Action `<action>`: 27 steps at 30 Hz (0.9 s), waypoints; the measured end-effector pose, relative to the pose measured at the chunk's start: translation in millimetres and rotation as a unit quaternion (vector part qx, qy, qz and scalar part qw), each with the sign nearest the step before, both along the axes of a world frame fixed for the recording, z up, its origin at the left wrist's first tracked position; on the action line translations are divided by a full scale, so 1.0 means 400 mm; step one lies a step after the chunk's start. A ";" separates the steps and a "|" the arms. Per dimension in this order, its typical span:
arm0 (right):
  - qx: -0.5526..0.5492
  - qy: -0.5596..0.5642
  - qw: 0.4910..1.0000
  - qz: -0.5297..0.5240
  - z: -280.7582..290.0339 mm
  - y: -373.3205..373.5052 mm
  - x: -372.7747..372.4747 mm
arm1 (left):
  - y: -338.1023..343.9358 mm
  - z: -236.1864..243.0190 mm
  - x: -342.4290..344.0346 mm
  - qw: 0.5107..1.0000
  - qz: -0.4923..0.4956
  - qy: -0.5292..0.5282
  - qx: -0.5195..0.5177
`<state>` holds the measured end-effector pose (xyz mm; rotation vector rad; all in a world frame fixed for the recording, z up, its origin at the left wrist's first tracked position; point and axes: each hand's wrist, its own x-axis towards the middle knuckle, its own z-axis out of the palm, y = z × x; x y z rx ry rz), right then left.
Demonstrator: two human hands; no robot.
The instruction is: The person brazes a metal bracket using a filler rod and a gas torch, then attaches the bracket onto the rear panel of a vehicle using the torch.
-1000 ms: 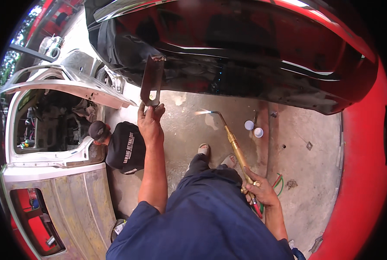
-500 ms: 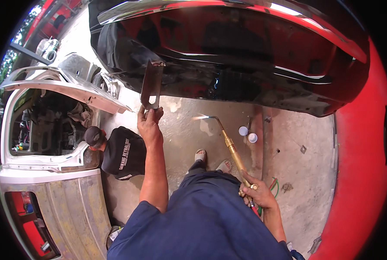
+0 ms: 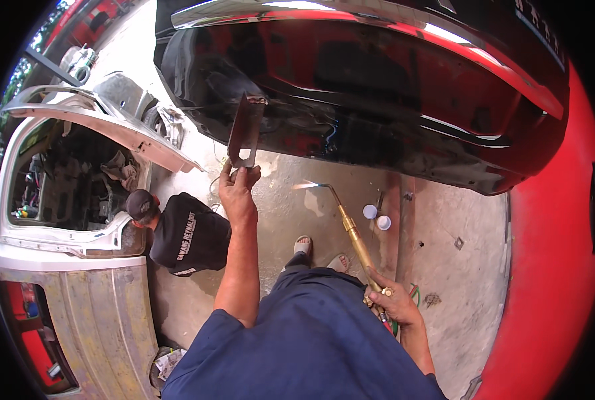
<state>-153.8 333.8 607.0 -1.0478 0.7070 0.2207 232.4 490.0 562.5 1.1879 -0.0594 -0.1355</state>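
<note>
Raised in front of me, my left hand [image 3: 239, 190] is closed round the lower end of a dark brown metal bracket [image 3: 247, 132]. The bracket is an angled strip with a slot near my fingers, and its far end overlaps the black car bumper [image 3: 364, 120] in view; I cannot tell if they touch. At lower right my right hand [image 3: 392, 298] grips a brass gas torch [image 3: 355, 237] by its valve end. The torch's bent tip burns with a small flame [image 3: 305, 185] pointing left, a little apart from the bracket.
A person in a black shirt [image 3: 189, 235] crouches at the left beside a stripped white vehicle body [image 3: 71, 257]. Two small white-lidded tubs [image 3: 383, 223] stand on the floor. Red and green hoses [image 3: 395, 327] trail from the torch. A red surface [image 3: 544, 267] curves along the right.
The whole view has shifted slightly, so the bumper, bracket and left hand sit a bit further right. Both grips are the same and the flame still burns.
</note>
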 end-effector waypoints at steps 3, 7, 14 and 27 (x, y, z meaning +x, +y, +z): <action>-0.001 -0.005 1.000 -0.006 0.001 0.002 0.006 | -0.002 0.005 -0.005 1.000 -0.001 -0.005 0.002; -0.008 -0.003 1.000 -0.007 0.000 0.005 0.010 | -0.005 0.015 -0.009 1.000 0.001 -0.006 0.001; -0.007 -0.007 1.000 -0.013 -0.009 0.012 0.008 | -0.010 0.027 -0.006 0.999 0.008 -0.031 0.017; -0.004 -0.007 1.000 0.001 -0.012 0.022 0.022 | -0.004 0.022 -0.011 0.999 -0.001 -0.028 0.029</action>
